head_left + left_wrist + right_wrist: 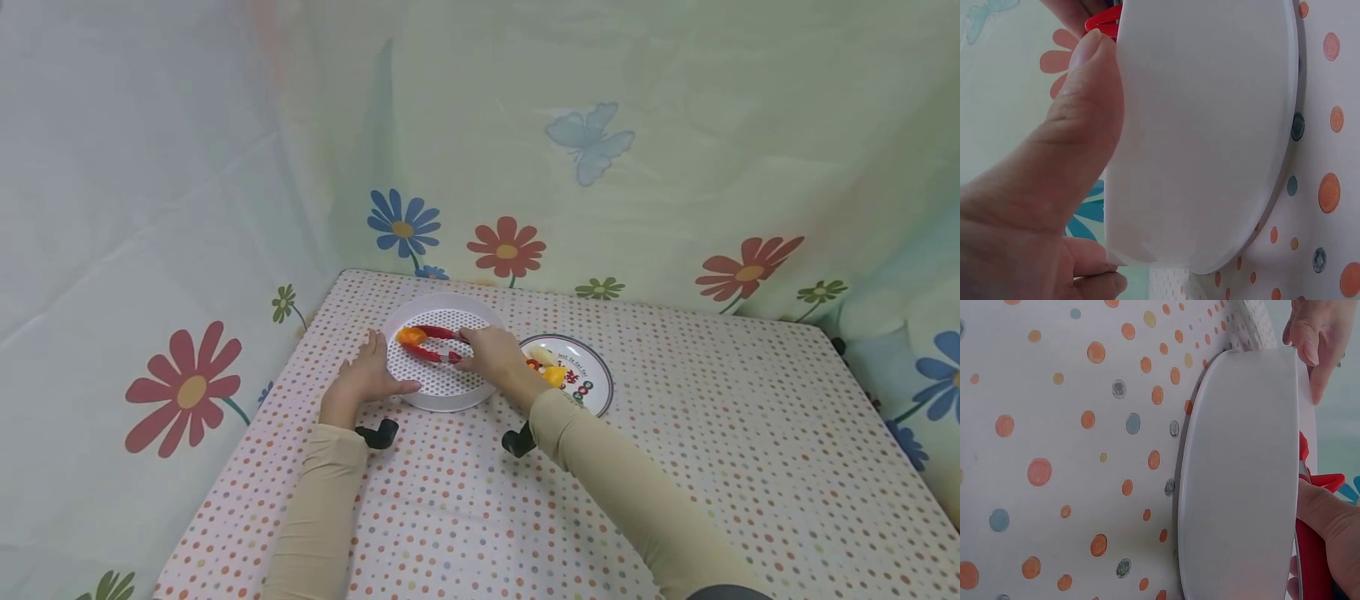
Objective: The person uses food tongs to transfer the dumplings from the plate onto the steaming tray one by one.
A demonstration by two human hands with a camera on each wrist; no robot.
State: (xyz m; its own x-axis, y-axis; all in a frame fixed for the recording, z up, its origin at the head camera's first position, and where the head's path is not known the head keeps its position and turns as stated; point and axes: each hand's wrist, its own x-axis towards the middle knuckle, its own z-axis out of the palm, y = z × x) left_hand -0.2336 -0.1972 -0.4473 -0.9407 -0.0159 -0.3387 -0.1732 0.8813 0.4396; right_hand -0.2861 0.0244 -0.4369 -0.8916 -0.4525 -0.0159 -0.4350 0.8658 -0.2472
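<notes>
Right hand (497, 357) — tongs (439, 332) in grip

The plate (602, 379) bore writing in the head view. Toward its far side ran a short curved line of small dark letters (567, 357), apparently "just to eat for", though too small to be certain. Just below stood red characters (571, 376), too blurred to read, and near them round red and green marks (583, 389), likewise illegible.
</notes>
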